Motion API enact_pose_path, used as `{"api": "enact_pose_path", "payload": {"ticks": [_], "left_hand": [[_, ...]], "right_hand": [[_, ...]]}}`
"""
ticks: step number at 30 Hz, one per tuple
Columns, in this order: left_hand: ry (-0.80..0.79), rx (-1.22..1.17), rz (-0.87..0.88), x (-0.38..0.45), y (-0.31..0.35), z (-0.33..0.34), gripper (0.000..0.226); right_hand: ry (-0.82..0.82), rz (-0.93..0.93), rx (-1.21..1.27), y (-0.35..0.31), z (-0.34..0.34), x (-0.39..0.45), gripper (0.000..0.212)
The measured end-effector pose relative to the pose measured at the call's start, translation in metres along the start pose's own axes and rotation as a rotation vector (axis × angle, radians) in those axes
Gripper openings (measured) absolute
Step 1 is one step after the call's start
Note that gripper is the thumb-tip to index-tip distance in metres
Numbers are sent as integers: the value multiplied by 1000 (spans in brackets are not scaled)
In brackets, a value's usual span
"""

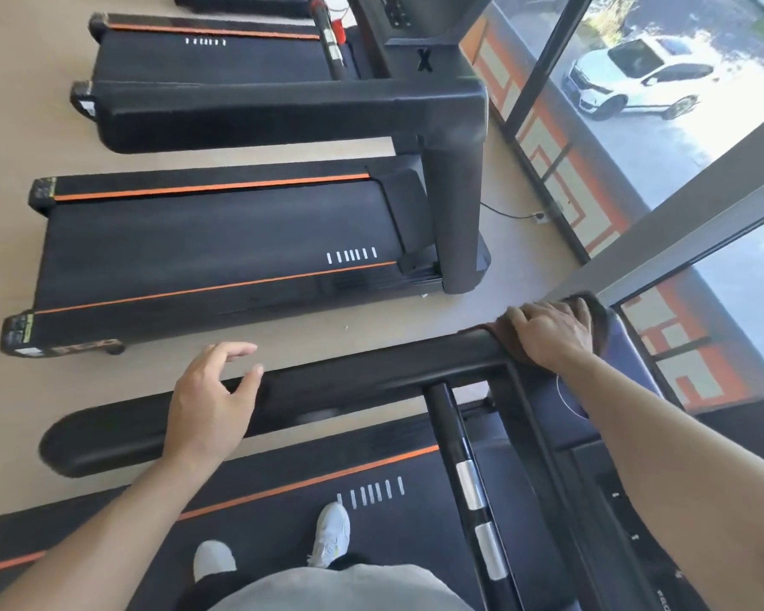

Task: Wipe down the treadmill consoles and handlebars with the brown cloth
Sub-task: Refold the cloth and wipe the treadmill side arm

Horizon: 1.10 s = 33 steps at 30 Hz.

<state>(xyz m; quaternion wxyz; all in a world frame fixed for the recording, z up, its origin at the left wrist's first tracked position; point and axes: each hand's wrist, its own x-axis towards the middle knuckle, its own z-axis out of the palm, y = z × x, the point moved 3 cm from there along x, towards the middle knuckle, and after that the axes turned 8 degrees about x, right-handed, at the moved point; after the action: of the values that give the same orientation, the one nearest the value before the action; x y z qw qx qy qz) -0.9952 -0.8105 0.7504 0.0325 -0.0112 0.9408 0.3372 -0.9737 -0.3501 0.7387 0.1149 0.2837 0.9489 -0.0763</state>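
Treadmills line the window; right hand (552, 332) presses brown cloth (510, 341) on handlebar (371, 377), left hand (208, 394) hovers open.

I stand in a commercial gym. Evidence: a row of black motorised treadmills with orange side stripes (221, 240) set parallel on a pale beige floor (14, 103), each with padded black handrails (256, 110). Floor-to-ceiling dark-framed windows (543, 94) run along the row, overlooking a white car (631, 81) parked on the street outside.
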Motion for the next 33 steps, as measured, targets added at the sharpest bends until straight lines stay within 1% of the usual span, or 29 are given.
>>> {"api": "enact_pose_path", "payload": {"ticks": [2, 4, 8, 11, 13, 15, 17, 20, 22, 24, 27, 29, 31, 33], "left_hand": [[72, -17, -68, -6, -13, -11, 21], [127, -23, -100, -13, -22, -21, 21], [209, -9, -110, -29, -43, -41, 21], [335, 53, -119, -44, -67, -59, 27], [374, 70, -187, -56, -89, -72, 32], [364, 72, -296, -72, -113, -86, 36], [358, 56, -408, -90, -133, -99, 40], [392, 43, -514, -109, -153, -115, 43], [412, 18, -553, -116, -158, -122, 42], [419, 4, -559, -119, -159, -126, 43], [393, 22, -533, -118, -159, -128, 44], [341, 46, -522, -114, -159, -127, 47], [295, 52, -475, -107, -156, -123, 50], [256, 43, -399, -97, -148, -116, 51]], "right_hand": [[-47, -166, -17, -42, 6, -15, 59], [-73, -296, 14, -91, 14, -39, 54], [-67, -558, 54, -183, 39, -93, 50], [-74, -750, 89, -242, 62, -130, 48], [-78, -891, 88, -276, 76, -153, 47], [-72, -1040, 75, -306, 88, -173, 48], [-101, -1180, 39, -337, 96, -189, 50], [-174, -1390, -37, -382, 109, -208, 51], [-166, -1513, -150, -409, 119, -220, 59], [-130, -1596, -306, -431, 130, -234, 65], [-18, -1683, -534, -447, 142, -254, 55], [40, -1719, -638, -444, 146, -256, 56], [45, -1731, -644, -432, 146, -247, 68], [49, -1710, -598, -411, 143, -234, 82]]}}
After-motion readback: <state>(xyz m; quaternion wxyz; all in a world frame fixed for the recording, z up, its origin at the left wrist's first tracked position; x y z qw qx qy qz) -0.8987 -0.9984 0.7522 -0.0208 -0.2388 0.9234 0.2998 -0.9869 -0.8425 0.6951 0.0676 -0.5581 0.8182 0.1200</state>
